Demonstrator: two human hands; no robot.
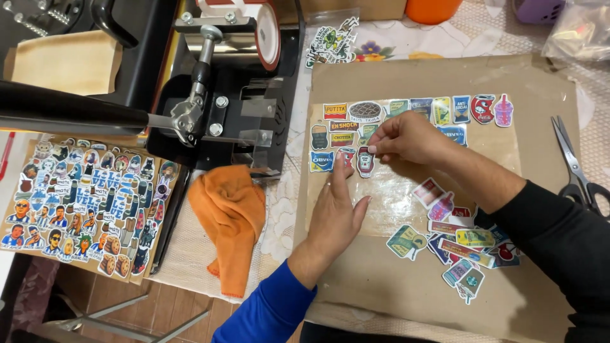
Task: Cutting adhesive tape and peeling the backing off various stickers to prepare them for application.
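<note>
Two hands work over one clear sheet (406, 190) on a brown board (540, 279). The left hand (337, 213) lies flat on the sheet, fingers released. The right hand (406, 136) pinches one bottle-shaped sticker (365, 162) near the sheet's left edge. One pair of scissors (575, 168) lies at the board's right edge, and one orange cloth (232, 216) lies off its left edge.

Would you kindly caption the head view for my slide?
Right hand places a sticker on a clear sheet that the left hand steadies.
</note>
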